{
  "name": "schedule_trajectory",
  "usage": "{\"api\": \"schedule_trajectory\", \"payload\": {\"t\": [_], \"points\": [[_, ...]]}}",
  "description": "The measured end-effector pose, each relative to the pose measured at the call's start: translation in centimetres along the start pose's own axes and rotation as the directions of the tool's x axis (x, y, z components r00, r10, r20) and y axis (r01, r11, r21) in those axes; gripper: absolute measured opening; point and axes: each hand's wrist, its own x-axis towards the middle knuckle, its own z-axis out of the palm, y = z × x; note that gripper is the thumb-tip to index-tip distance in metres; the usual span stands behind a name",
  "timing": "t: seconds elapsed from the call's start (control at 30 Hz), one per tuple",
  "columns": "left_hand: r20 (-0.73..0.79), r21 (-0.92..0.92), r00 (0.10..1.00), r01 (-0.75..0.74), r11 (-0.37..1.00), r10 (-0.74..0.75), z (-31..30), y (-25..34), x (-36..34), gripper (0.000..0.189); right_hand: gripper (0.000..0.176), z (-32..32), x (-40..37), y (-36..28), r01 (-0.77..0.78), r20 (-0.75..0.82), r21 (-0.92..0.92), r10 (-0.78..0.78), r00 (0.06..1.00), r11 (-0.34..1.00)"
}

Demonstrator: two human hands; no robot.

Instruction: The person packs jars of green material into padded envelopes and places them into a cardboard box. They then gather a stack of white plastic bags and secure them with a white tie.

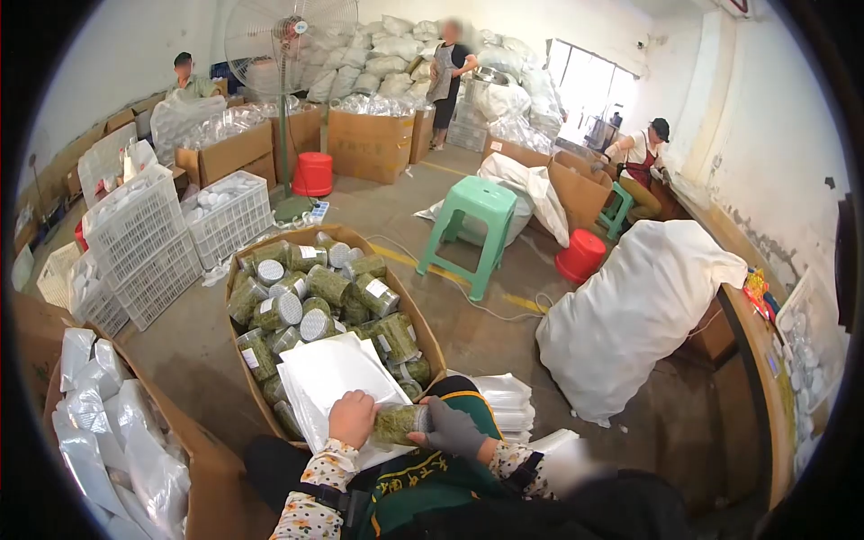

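Note:
My right hand (pixel 454 427), in a grey fingerless glove, grips a clear jar (pixel 396 423) of green dried material, held on its side over my lap. Beside the jar's left end, my left hand (pixel 352 418) is bare with curled fingers, closed on the edge of a white plastic bag (pixel 326 373) in a flat stack. That stack lies over the near side of a cardboard box (pixel 432 346) full of similar jars (pixel 328 286), several with white labels and silvery lids. The fingertips of my left hand are partly hidden.
A box of clear plastic packaging (pixel 135 432) stands at left, white crates (pixel 144 238) behind it. A green stool (pixel 472 216), red bucket (pixel 580 256) and large white sack (pixel 634 315) stand ahead and right. Three people (pixel 447 72) are further back, near a fan (pixel 292 36).

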Motion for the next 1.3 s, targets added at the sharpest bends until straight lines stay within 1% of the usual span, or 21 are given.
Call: {"api": "schedule_trajectory", "payload": {"t": [0.1, 0.17, 0.27, 0.3, 0.4, 0.43, 0.53, 0.57, 0.67, 0.7, 0.77, 0.87, 0.9, 0.93, 0.97, 1.0, 1.03, 1.13, 1.17, 1.27, 1.3], "points": [[0.033, 0.010, 0.999, 0.013, 1.000, -0.013, 0.3, 0.9, -0.3, 0.019, 0.077, 0.3, 0.7, 0.7, 0.001, -0.001, 0.014, -0.001, 1.000, 1.000], [0.075, 0.047, 0.996, 0.036, 0.998, -0.040, -0.2, 1.4, -1.3, 0.026, 0.077, -0.1, 0.9, 0.8, -0.030, 0.021, 0.048, 0.029, 0.999, 0.998], [-0.044, 0.161, 0.995, 0.101, 0.982, -0.095, -4.3, 3.4, -3.2, 0.055, 0.078, -0.2, 0.9, 1.3, -0.080, 0.044, 0.096, 0.076, 0.996, 0.992], [0.029, 0.122, 0.972, 0.229, 0.966, -0.234, -4.3, 3.4, -4.1, 0.078, 0.079, 0.0, 1.0, 1.7, -0.080, 0.033, 0.094, 0.077, 0.996, 0.992], [-0.074, -0.134, 0.855, 0.501, 0.855, -0.513, -2.4, 2.1, -6.6, 0.088, 0.079, 1.3, 1.4, 3.1, -0.046, -0.023, 0.120, 0.050, 0.999, 0.992], [-0.114, -0.257, 0.819, 0.523, 0.812, -0.563, -1.9, 2.0, -7.0, 0.088, 0.079, 1.6, 1.5, 3.3, -0.029, -0.044, 0.135, 0.036, 0.998, 0.990], [0.125, -0.643, 0.787, 0.528, 0.555, -0.604, 3.2, -1.2, -8.8, 0.082, 0.079, 1.9, 1.7, 3.2, -0.072, -0.013, 0.294, 0.079, 0.997, 0.953], [-0.001, -0.573, 0.830, 0.457, 0.681, -0.558, 7.2, -3.0, -9.7, 0.075, 0.080, 1.8, 1.8, 2.9, -0.089, 0.024, 0.383, 0.086, 0.996, 0.920], [0.429, -0.670, 0.681, 0.681, 0.296, -0.594, 1.0, 0.4, -6.0, 0.070, 0.082, 1.9, 1.8, 0.9, -0.083, 0.023, 0.407, 0.081, 0.996, 0.910], [0.397, -0.734, 0.728, 0.617, 0.282, -0.559, 1.0, 0.6, -5.5, 0.062, 0.083, 2.2, 2.0, 0.6, 0.020, -0.079, 0.266, 0.001, 0.997, 0.964], [0.495, -0.761, 0.733, 0.625, 0.176, -0.466, 0.4, 1.0, -4.5, 0.061, 0.084, 2.8, 2.4, 0.4, 0.191, -0.236, -0.055, -0.199, 0.951, 0.980], [0.567, -0.764, 0.728, 0.640, 0.085, -0.384, 0.1, 1.6, -3.8, 0.056, 0.081, 3.1, 4.5, 0.3, 0.284, -0.361, -0.123, -0.309, 0.880, 0.951], [0.587, -0.753, 0.718, 0.654, 0.072, -0.373, 0.0, 1.7, -3.6, 0.055, 0.083, 4.4, 5.5, 0.6, 0.237, -0.441, -0.192, -0.300, 0.846, 0.952], [0.607, -0.742, 0.707, 0.668, 0.059, -0.363, 0.1, 1.8, -3.6, 0.054, 0.080, 5.9, 6.6, 0.9, 0.213, -0.394, 0.125, -0.148, 0.907, 0.969], [0.610, -0.727, 0.694, 0.682, 0.078, -0.383, 0.4, 1.5, -3.7, 0.054, 0.077, 7.4, 7.5, 1.1, 0.150, -0.298, 0.426, -0.018, 0.954, 0.892], [0.611, -0.712, 0.682, 0.695, 0.097, -0.403, 0.8, 1.1, -3.7, 0.054, 0.074, 8.0, 7.9, 0.5, 0.055, -0.163, 0.680, 0.078, 0.984, 0.731], [0.611, -0.696, 0.669, 0.709, 0.115, -0.424, 0.9, 0.7, -3.8, 0.053, 0.060, 8.5, 7.7, 0.0, 0.003, -0.015, 0.849, 0.018, 1.000, 0.529], [0.616, -0.673, 0.697, 0.708, 0.214, -0.367, 0.1, -0.1, -4.5, 0.053, 0.053, 10.7, 8.7, 0.0, -0.006, -0.144, 0.460, 0.082, 0.986, 0.888], [0.602, -0.655, 0.711, 0.700, 0.284, -0.363, -0.3, -0.6, -4.8, 0.053, 0.051, 11.6, 10.2, 1.1, 0.120, -0.143, 0.145, -0.100, 0.985, 0.982], [0.458, -0.681, 0.851, 0.522, 0.513, -0.258, 0.1, -1.2, -5.2, 0.059, 0.052, 11.9, 11.0, -0.3, 0.382, -0.342, -0.075, -0.384, 0.858, 0.921], [0.407, -0.688, 0.889, 0.448, 0.571, -0.208, 0.5, -1.2, -5.5, 0.061, 0.052, 14.2, 13.1, 1.9, 0.334, -0.290, -0.075, -0.341, 0.894, 0.940]]}}
